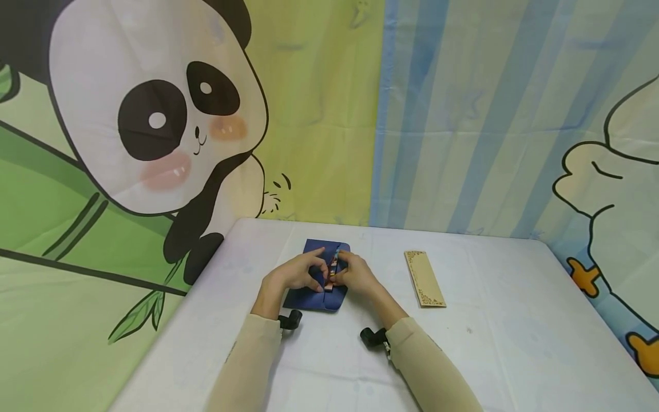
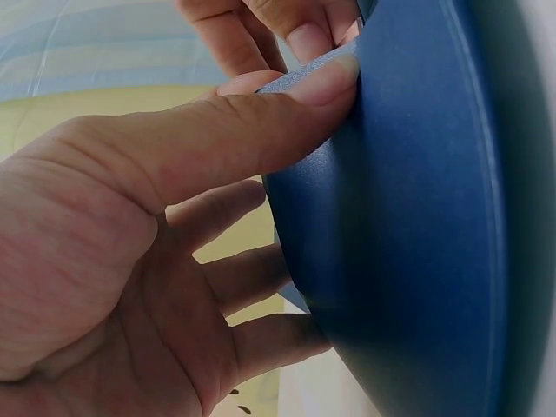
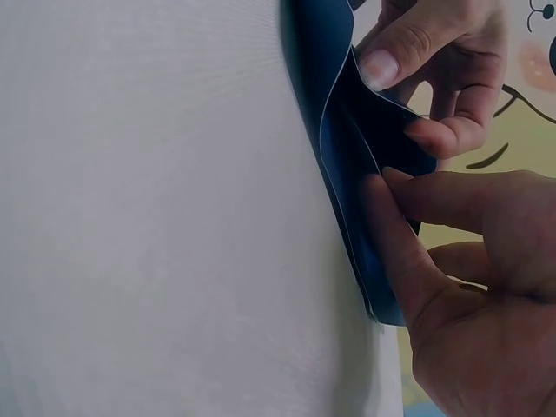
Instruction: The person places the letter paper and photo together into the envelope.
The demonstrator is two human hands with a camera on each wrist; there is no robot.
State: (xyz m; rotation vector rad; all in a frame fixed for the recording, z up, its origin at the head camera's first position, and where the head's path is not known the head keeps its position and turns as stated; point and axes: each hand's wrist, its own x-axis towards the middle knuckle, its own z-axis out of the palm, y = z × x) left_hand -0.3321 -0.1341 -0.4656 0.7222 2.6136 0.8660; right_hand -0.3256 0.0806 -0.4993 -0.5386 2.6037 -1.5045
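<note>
A dark blue folder (image 1: 304,300), thin and bendable, lies on the white table before me. A narrow strip with a colourful picture (image 1: 333,265) shows at its middle, partly covered by fingers. With thumb and fingers my left hand (image 1: 297,272) pinches a raised edge of the folder. My right hand (image 1: 360,277) is at the opposite side, its thumb and index finger at the strip and the folder's opening. In the right wrist view the blue layers (image 3: 334,139) stand apart, and the right hand's fingertips (image 3: 380,187) reach in between them.
To the right on the white table (image 1: 494,297) lies a long beige card (image 1: 425,279) with brown ornamental corners. Behind the table hangs a printed cloth (image 1: 319,114) with a panda on the left. Each wrist carries a small black camera (image 1: 290,320).
</note>
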